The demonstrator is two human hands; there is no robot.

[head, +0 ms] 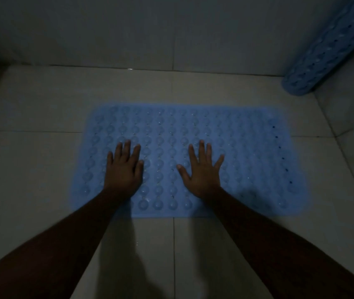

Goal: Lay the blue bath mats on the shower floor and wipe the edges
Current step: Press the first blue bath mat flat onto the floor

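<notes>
A pale tiled floor [31, 165] in dim light carries a blue mat [247, 160] lying flat, its studded surface facing up, long side parallel to the back wall. In the far right corner a second mat [314, 67], apparently rolled, stands with its lower end on the floor.

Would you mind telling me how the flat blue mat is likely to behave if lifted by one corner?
The flat blue mat looks thin and lies flush on the tiled floor, so it would probably droop. Its rows of round cups may grip or resist sliding.
</notes>
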